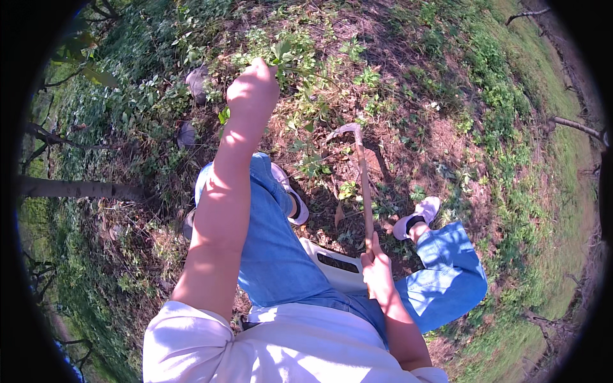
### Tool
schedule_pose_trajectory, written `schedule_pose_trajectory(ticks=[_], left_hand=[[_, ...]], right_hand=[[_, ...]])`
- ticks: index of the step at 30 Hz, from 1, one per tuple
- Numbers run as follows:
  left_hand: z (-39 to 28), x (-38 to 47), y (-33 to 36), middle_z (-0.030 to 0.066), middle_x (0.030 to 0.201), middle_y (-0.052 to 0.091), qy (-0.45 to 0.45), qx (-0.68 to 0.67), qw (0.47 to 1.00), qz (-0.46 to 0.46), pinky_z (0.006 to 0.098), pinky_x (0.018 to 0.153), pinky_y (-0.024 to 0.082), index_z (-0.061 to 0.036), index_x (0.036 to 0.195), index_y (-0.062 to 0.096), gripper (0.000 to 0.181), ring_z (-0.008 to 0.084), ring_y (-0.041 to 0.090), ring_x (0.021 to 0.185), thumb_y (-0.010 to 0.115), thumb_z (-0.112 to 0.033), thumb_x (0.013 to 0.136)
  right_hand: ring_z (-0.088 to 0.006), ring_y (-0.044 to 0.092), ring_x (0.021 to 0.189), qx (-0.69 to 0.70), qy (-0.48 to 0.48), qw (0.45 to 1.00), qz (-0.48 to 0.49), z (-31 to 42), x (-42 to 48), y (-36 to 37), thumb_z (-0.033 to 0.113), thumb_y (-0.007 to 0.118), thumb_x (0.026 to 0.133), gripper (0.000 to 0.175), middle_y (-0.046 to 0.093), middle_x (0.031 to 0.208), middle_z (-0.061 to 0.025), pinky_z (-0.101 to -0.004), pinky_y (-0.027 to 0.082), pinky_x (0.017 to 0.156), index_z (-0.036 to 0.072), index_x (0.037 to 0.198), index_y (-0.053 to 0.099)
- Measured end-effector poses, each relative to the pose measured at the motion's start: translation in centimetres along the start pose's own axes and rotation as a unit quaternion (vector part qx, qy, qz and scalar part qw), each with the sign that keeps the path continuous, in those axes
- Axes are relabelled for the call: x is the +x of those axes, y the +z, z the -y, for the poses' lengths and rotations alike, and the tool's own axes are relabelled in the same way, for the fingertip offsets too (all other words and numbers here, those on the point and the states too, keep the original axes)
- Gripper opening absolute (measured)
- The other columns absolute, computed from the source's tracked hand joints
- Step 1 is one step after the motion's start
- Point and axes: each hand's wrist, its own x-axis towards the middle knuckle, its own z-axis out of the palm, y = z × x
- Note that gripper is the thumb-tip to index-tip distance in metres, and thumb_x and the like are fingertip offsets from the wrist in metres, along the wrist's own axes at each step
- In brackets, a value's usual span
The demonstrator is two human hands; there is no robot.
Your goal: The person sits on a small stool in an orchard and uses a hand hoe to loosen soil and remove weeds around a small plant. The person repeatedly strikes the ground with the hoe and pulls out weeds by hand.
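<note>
My left hand (254,88) is stretched forward, its fingers closed on a green leafy plant stem (299,71) whose leaves show beyond the fist. Around the lower end of a long wooden handle, my right hand (377,269) is closed near my lap. The handle belongs to a sickle (365,182), and its curved metal blade (344,128) points left just above the weeds and dry litter. Between my legs is a white plastic seat or container (335,265) with a dark slot; its full shape is hidden by my body.
Low weeds (368,76) cover much of the slope. Stones (197,84) lie left of my left forearm. A thin tree trunk (81,187) stands at left, and bare branches (577,125) reach in at right. My shoes (421,215) rest on the ground.
</note>
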Motion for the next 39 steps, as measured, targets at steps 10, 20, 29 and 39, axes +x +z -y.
schedule_pose_trajectory(ticks=[10, 20, 29, 39], left_hand=[[-0.1, 0.1, 0.6, 0.0093, 0.07, 0.065, -0.022, 0.001, 1.0, -0.013, 0.0378, 0.044, 0.052, -0.0053, 0.094, 0.049, 0.03, 0.0275, 0.066, 0.056, 0.052, -0.035, 0.098], [0.0, 0.3, 0.5, 0.0101, 0.074, 0.065, -0.041, 0.045, 0.998, 0.036, 0.0368, 0.05, 0.054, -0.0047, 0.097, 0.048, 0.032, 0.0278, 0.068, 0.062, 0.046, -0.036, 0.1], [-2.6, -0.2, 3.0, 0.0147, 0.079, 0.067, -0.128, -0.008, 0.991, 0.047, 0.0418, 0.061, 0.055, -0.0009, 0.099, 0.045, 0.031, 0.032, 0.069, 0.071, 0.045, -0.032, 0.101], [-7.6, -7.2, 15.6, 0.0211, 0.087, 0.067, -0.261, -0.168, 0.821, 0.479, 0.0342, 0.068, 0.058, 0.0091, 0.11, 0.056, 0.025, 0.026, 0.069, 0.076, 0.054, -0.007, 0.092]], right_hand=[[-0.0076, 0.045, 0.045, 0.308, 0.098, 0.945, 0.053, 3.3, 1.4, -0.6, 0.0, 0.049, 0.091, 0.063, 0.048, 0.069, -0.0004, -0.0236, 0.041, 0.038, 0.016, 0.15, 0.032], [-0.0029, 0.04, 0.047, 0.138, 0.013, 0.989, 0.046, 4.4, 0.3, 1.2, 0.0, 0.048, 0.091, 0.075, 0.048, 0.07, 0.0052, -0.0208, 0.038, 0.042, 0.015, 0.156, 0.013], [-0.0058, 0.043, 0.049, 0.177, 0.095, 0.979, 0.028, 3.1, -0.7, -0.6, 0.003, 0.05, 0.091, 0.077, 0.047, 0.069, 0.0046, -0.0231, 0.04, 0.041, 0.017, 0.157, 0.014], [-0.0072, 0.044, 0.046, 0.057, 0.093, 0.994, -0.024, 3.5, -0.7, 0.1, 0.001, 0.05, 0.091, 0.074, 0.047, 0.065, 0.0021, -0.0252, 0.042, 0.039, 0.018, 0.156, 0.019]])
